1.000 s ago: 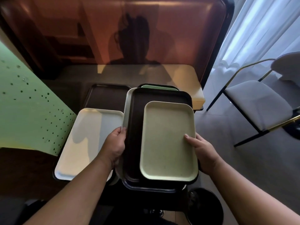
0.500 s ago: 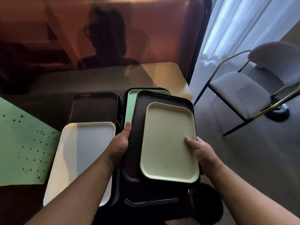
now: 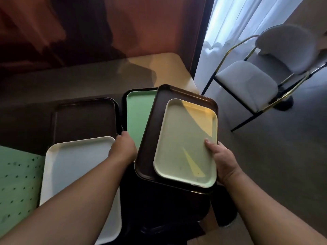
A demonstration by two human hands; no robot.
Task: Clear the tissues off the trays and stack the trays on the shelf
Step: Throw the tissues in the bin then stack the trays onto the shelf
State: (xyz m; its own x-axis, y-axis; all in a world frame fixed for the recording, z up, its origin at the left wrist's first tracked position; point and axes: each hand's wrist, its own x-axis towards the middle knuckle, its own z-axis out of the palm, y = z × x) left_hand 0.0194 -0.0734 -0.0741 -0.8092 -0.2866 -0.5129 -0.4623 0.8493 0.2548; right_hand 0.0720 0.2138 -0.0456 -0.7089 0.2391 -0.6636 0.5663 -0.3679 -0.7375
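Note:
A small cream tray (image 3: 185, 140) lies inside a larger dark brown tray (image 3: 150, 135), and both are lifted and tilted to the right. My right hand (image 3: 221, 158) grips their right edge with the thumb on the cream tray. My left hand (image 3: 123, 147) holds the brown tray's left edge. Below them on the table lie a mint green tray (image 3: 138, 115), a dark brown tray (image 3: 85, 119) at the left and a white tray (image 3: 74, 172) nearer to me. No tissues show on any tray.
A green perforated panel (image 3: 17, 184) stands at the far left. A grey chair (image 3: 256, 80) with gold legs stands on the floor at the right, by a white curtain (image 3: 238, 23). A black bin (image 3: 224, 209) sits below my right forearm.
The two stacked trays have risen off the pile and swung to the right, which uncovers more of the mint green tray. Both hands moved with them.

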